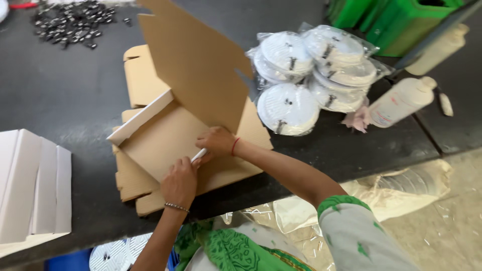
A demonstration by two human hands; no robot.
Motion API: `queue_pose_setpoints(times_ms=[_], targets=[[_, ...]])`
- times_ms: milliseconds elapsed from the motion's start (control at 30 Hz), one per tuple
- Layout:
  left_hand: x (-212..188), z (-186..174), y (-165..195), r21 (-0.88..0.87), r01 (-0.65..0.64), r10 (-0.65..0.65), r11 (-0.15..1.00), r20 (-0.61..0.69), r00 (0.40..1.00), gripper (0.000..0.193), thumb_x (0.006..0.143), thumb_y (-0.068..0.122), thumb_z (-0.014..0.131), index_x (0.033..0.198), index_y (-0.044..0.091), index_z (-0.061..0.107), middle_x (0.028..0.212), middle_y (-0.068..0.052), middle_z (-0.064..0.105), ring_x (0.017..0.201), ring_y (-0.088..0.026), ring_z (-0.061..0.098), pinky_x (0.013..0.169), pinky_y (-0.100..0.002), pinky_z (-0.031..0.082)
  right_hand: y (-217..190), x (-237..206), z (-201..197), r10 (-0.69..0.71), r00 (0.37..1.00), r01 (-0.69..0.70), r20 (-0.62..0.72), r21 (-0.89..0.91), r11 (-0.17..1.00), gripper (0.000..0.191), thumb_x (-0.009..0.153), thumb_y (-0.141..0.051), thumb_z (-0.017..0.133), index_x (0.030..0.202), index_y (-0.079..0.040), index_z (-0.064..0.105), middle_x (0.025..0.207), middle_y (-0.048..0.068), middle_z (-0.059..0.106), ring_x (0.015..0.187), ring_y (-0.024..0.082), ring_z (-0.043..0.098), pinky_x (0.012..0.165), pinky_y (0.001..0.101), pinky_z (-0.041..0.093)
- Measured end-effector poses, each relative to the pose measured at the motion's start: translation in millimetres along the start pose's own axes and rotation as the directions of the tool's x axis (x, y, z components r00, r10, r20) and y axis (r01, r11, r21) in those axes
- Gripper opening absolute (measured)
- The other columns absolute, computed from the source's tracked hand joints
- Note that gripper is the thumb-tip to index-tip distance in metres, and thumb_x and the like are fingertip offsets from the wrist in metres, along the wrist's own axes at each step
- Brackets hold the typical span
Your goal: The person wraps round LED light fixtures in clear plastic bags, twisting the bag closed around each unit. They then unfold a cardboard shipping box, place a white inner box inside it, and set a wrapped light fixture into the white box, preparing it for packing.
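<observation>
A flat brown cardboard box blank [165,138] lies on the dark table [65,95], with its large lid flap [196,60] standing up and a white-faced side flap [138,118] raised at the left. My left hand [179,181] and my right hand [217,142] both press on the near side flap [199,154], folding it at the box's front edge. More cardboard blanks [135,183] lie stacked beneath it.
Round white discs in clear bags [311,70] are piled at the right. Two white bottles [401,100] lie past them, near green crates [396,20]. Folded white boxes [35,185] sit at the left edge. Small black parts [70,22] are heaped at the far left.
</observation>
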State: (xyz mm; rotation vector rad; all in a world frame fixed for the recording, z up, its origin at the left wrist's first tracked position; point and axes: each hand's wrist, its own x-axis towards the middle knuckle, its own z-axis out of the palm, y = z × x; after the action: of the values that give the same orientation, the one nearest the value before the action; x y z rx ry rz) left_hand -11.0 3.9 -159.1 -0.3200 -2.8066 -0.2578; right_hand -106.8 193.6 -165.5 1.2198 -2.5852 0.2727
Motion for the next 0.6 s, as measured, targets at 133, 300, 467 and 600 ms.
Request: queue_pose_setpoints(times_ms=[133, 300, 467, 600], targets=[[6.9, -19.6, 10.3, -0.369, 0.057, 0.041, 0.928, 0.253, 0.967, 0.050, 0.099, 0.046, 0.058, 0.134, 0.010, 0.053, 0.107, -0.016, 0.071, 0.092, -0.040, 0.069, 0.076, -0.054, 0.054, 1.5, -25.2, -16.7, 0.085, 0.982, -0.098, -0.170, -0.067, 0.993, 0.036, 0.091, -0.040, 0.068, 0.114, -0.012, 0.068, 0.123, 0.005, 0.066, 0.121, 0.025, 0.062, 0.105, 0.0406, 0.048], [13.3, -35.9, 1.3, -0.332, -0.147, 0.275, 0.932, 0.382, 0.882, 0.091, 0.083, 0.052, 0.073, 0.155, 0.008, 0.038, 0.110, -0.019, 0.069, 0.099, -0.041, 0.065, 0.089, -0.053, 0.050, 28.2, -109.5, -64.5, 0.532, 0.713, -0.568, -0.455, 0.069, 0.820, 0.066, 0.081, -0.028, 0.083, 0.132, 0.005, 0.057, 0.139, 0.019, 0.056, 0.125, 0.041, 0.054, 0.108, 0.0466, 0.042], [-7.7, -33.0, -20.6, -0.335, -0.050, 0.141, 0.941, 0.253, 0.957, 0.028, 0.088, 0.019, 0.066, 0.114, 0.016, 0.075, 0.102, -0.013, 0.074, 0.097, -0.036, 0.068, 0.087, -0.050, 0.052, 37.3, -176.7, -92.4, 0.560, 0.801, -0.585, -0.210, -0.076, 0.807, 0.068, 0.070, -0.016, 0.083, 0.133, -0.004, 0.062, 0.130, 0.012, 0.062, 0.123, 0.033, 0.057, 0.101, 0.0420, 0.047], [-21.7, -25.3, -29.9, -0.432, 0.076, 0.059, 0.899, 0.291, 0.955, 0.029, 0.087, 0.004, 0.059, 0.108, 0.014, 0.077, 0.100, -0.011, 0.076, 0.095, -0.037, 0.068, 0.082, -0.048, 0.053, 33.1, -182.0, -99.1, 0.561, 0.802, -0.590, -0.205, -0.127, 0.797, 0.053, 0.075, -0.004, 0.075, 0.127, -0.008, 0.067, 0.120, 0.007, 0.066, 0.115, 0.028, 0.062, 0.097, 0.0394, 0.052]])
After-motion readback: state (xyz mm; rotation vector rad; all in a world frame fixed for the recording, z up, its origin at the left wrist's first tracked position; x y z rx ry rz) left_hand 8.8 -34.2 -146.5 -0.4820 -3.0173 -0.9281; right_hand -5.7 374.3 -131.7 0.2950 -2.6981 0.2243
